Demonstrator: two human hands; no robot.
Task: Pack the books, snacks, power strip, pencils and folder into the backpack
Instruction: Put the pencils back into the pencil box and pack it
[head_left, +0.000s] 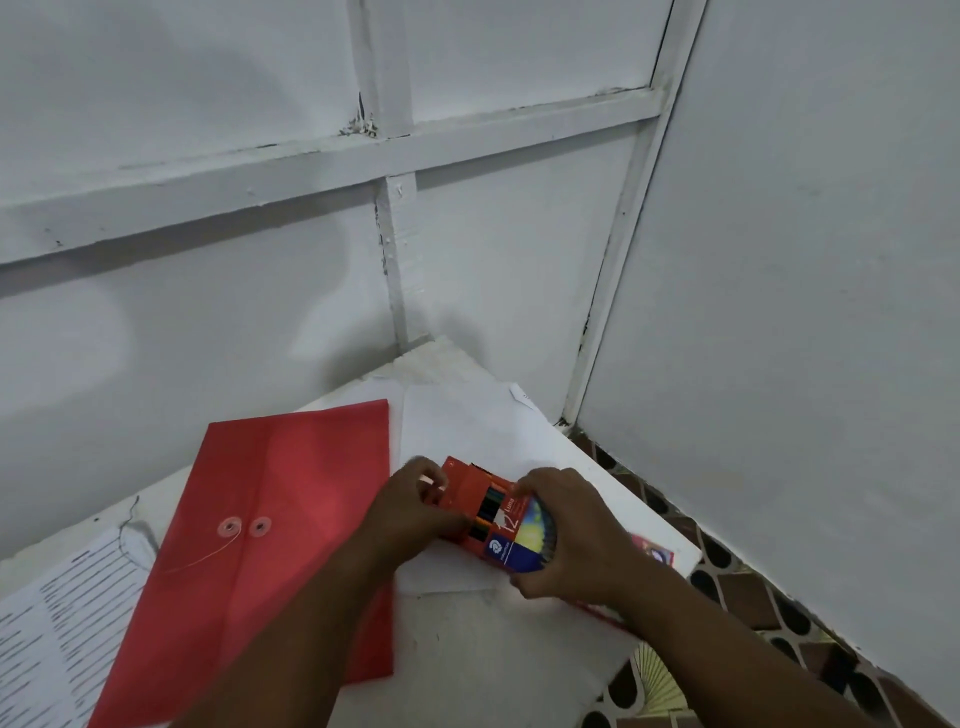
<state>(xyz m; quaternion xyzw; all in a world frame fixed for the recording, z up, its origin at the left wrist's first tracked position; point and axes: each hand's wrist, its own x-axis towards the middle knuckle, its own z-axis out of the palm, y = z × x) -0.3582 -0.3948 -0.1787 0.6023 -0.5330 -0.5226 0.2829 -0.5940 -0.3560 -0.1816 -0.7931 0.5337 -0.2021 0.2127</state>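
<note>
My left hand (415, 506) pinches the flap end of the cardboard pencil box (493, 525), my right hand (563, 535) grasps its other end, near the tabletop's (597, 467) right edge; the flat red folder (270, 519) lies alongside

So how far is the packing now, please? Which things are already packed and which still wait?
Nothing looks packed yet; no backpack is in view. In hand: the left hand and right hand both grip the red cardboard box of coloured pencils, its flap end open. Left: the flat red plastic folder with string clasp lies on the white table. Books, snacks and power strip are not clearly visible.
</note>
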